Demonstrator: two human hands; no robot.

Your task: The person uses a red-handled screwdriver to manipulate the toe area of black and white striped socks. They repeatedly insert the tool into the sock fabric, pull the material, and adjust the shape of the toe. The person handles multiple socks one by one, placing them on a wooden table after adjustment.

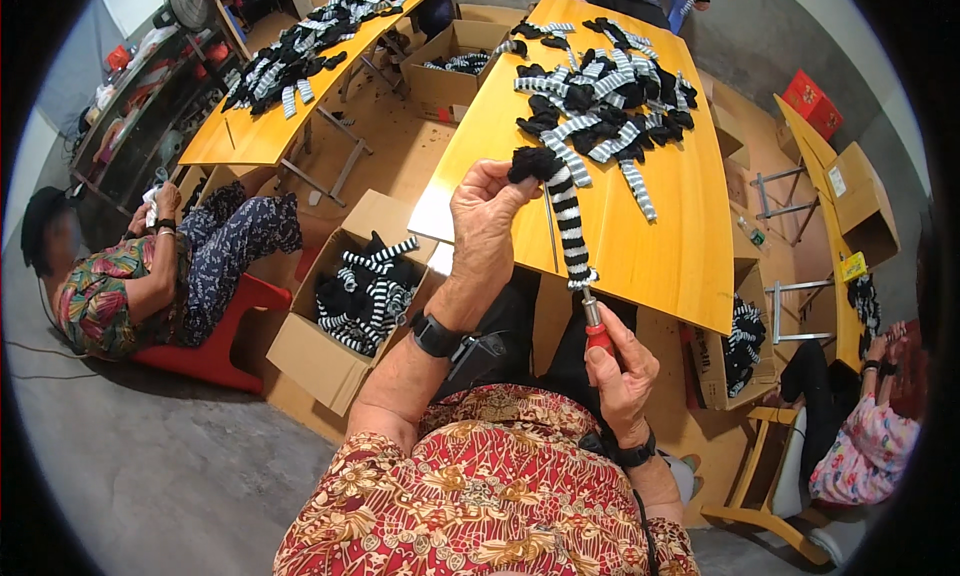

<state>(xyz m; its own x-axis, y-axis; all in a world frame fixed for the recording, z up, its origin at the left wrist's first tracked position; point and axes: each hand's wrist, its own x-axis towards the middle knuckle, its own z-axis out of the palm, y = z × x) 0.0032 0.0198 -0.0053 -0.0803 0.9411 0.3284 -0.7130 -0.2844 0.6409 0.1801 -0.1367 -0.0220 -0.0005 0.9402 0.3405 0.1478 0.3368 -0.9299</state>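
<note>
Striped sock (568,221), black-and-white, black toe, pulled over a rod with a red handle (598,338). I log the head view only.

Surface and room: yellow wooden table (660,246) just beyond my hands, carrying a heap of matching socks (600,101); grey concrete floor; a second yellow table (262,126) far left, also heaped.

Grip: my left hand (485,226) pinches the sock's black toe end, fingers closed on it. My right hand (620,376), below and nearer me, is wrapped around the red handle. The sock runs diagonally between both hands.

Packages: open brown cardboard box (330,351) of socks left of my left hand; another box (445,86) beyond it; red carton (812,104) far right. Seated people at both sides.
</note>
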